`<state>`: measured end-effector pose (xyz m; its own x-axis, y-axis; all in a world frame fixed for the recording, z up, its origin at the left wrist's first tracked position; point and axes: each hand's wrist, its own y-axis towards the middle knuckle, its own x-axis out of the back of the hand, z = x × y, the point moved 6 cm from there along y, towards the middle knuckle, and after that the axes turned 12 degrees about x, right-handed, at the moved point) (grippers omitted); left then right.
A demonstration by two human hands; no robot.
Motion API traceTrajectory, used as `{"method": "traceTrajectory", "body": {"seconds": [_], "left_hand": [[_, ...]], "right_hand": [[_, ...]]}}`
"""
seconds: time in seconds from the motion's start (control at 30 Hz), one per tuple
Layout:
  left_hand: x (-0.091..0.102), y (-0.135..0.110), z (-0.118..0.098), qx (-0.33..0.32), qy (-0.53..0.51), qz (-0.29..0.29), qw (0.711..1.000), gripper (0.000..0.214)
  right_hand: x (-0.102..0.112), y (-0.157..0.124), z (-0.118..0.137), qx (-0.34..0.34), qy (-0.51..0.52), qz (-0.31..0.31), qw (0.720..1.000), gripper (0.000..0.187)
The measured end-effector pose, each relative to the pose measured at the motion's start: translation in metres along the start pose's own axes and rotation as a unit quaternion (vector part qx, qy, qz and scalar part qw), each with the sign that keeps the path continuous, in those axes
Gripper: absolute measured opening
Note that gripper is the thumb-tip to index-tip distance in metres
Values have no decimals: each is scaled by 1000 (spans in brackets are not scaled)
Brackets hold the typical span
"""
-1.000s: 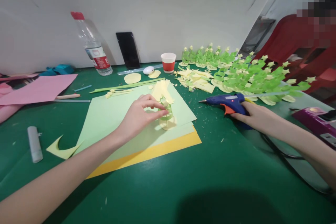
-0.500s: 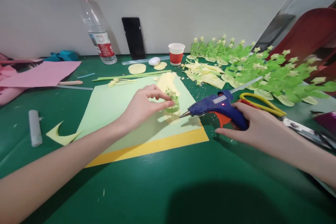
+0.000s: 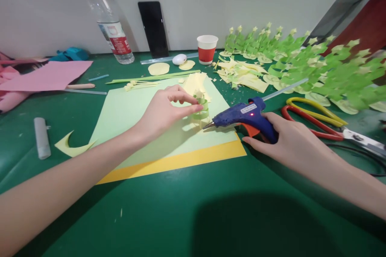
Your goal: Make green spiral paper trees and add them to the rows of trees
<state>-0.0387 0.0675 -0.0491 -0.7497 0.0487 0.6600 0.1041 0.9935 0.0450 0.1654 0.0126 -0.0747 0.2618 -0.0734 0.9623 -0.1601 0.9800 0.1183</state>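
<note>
My left hand (image 3: 169,106) pinches a small paper tree (image 3: 200,114), a green spiral strip with a pale yellow star at its top. The tree stands upright over the light green sheet (image 3: 135,120), its lower end partly hidden. In my right hand (image 3: 280,132) is a blue hot glue gun (image 3: 241,115), its red light lit and a clear glue stick (image 3: 285,89) poking out of the back. The gun's metal nozzle points left, close beside the base of the tree; whether it touches cannot be made out.
Rows of finished paper trees (image 3: 325,68) stand at the right, behind scissors (image 3: 325,122). Yellow scraps (image 3: 241,73), a paper cup (image 3: 206,55), a phone (image 3: 153,30) and a bottle (image 3: 116,38) line the back. Pink paper (image 3: 48,75) and a white tube (image 3: 42,138) lie left.
The glue gun has shifted slightly left, its nozzle now nearer the tree's base. My left hand still pinches the tree. The camera view has tilted down a little, showing more of the scissors.
</note>
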Motion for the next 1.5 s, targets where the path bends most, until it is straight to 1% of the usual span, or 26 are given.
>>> {"method": "traceTrajectory", "body": {"seconds": [0.13, 0.37, 0.57, 0.7, 0.83, 1.0, 1.1, 1.2, 1.27, 1.33, 1.43, 1.5], "left_hand": [[0, 0, 0, -6, 5, -2, 1000, 13], [-1, 0, -2, -8, -13, 2, 1000, 10], [-1, -1, -1, -4, -11, 3, 1000, 12], [-1, -1, 0, -5, -12, 0, 1000, 11], [-1, 0, 0, -10, -10, -1, 1000, 11], [-1, -1, 0, -13, -15, -6, 1000, 12], [0, -2, 0, -11, -7, -13, 1000, 12], [0, -2, -1, -15, 0, -16, 1000, 12], [0, -1, -1, -18, 1, -17, 1000, 12], [1, -1, -1, -22, 4, -20, 1000, 12], [1, -1, -2, -33, 9, -23, 999, 12], [1, -1, -3, -37, 12, -23, 999, 13]], "right_hand": [[0, -1, 1, 12, -7, -8, 1000, 39], [0, -1, 5, 11, -25, 6, 1000, 38], [1, -2, 10, 6, -31, 43, 999, 20], [1, -4, 10, 1, -14, 54, 998, 14], [1, -4, 12, 5, -10, 56, 998, 12], [2, -4, 12, -20, -27, 65, 997, 15], [4, -7, 12, 6, -48, 40, 998, 17], [7, -11, 14, 51, -85, -8, 995, 18], [10, -14, 18, 88, -128, -45, 987, 19], [15, -15, 25, 130, -180, -84, 971, 20], [23, -16, 39, 192, -262, -141, 935, 23], [28, -16, 48, 218, -303, -156, 915, 23]]}}
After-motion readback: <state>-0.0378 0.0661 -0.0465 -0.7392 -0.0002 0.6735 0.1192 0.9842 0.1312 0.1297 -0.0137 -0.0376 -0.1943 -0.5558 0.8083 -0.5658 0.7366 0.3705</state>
